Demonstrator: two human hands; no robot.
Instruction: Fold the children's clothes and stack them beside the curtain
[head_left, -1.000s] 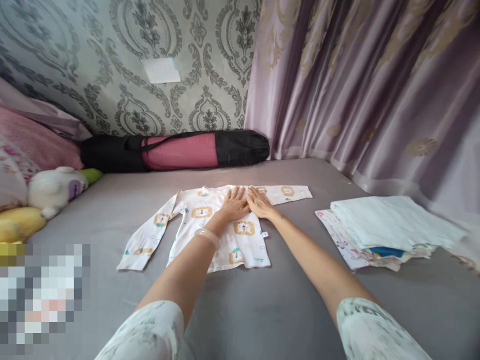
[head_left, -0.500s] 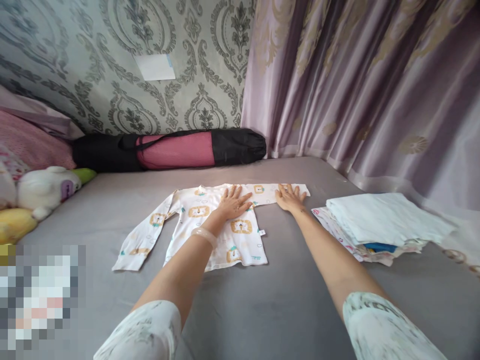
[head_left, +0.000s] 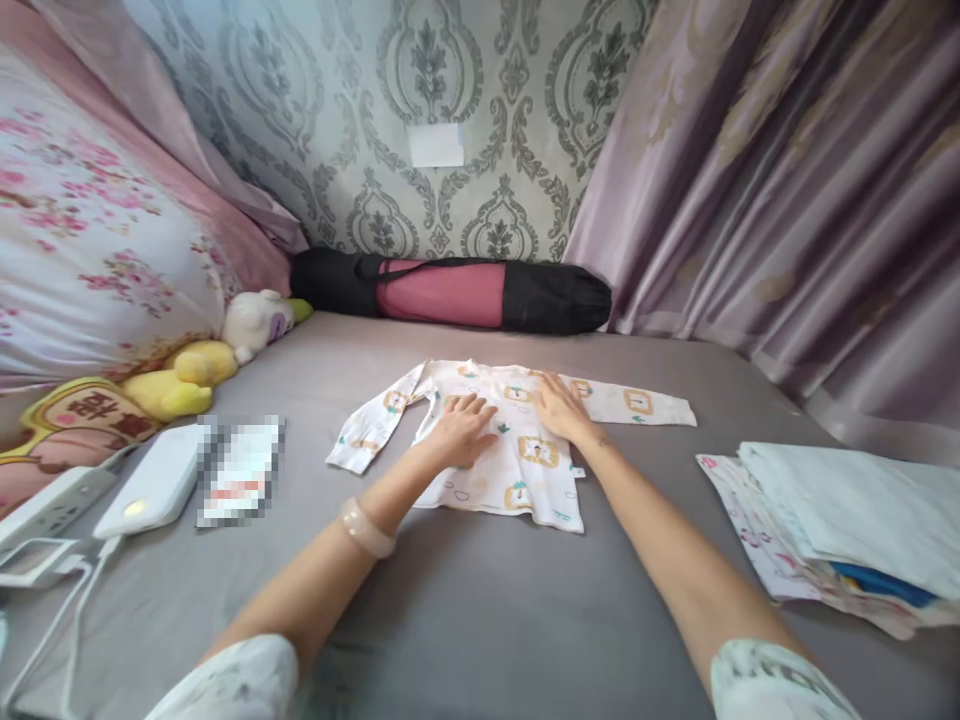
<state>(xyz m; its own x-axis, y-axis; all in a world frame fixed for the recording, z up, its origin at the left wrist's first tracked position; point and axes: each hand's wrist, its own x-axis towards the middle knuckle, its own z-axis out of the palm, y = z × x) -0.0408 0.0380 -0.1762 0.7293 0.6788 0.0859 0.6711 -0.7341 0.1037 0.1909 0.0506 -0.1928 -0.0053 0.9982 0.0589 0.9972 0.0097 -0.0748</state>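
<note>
A small white long-sleeved shirt (head_left: 517, 470) with yellow lion prints lies spread flat on the grey bed sheet (head_left: 480, 620). My left hand (head_left: 463, 428) rests palm down on its left chest part, fingers stretched flat. My right hand (head_left: 559, 405) lies flat on the upper right part of the shirt, near the base of the right sleeve, fingers spread. The shirt's left sleeve angles down to the left; its right sleeve runs straight out to the right. A pale bangle sits on my left wrist.
A stack of folded clothes (head_left: 840, 520) lies at the right. A black and pink rolled mat bag (head_left: 450, 290) lies along the wall. Plush toys (head_left: 187, 370), a floral pillow (head_left: 90, 260) and a white charger with cable (head_left: 142, 490) are at the left. Curtains (head_left: 787, 200) hang at the right.
My right hand has come back from the right sleeve's end to the shirt's body. My left hand slid slightly down and left. The view has swung left, showing the pillow and charger.
</note>
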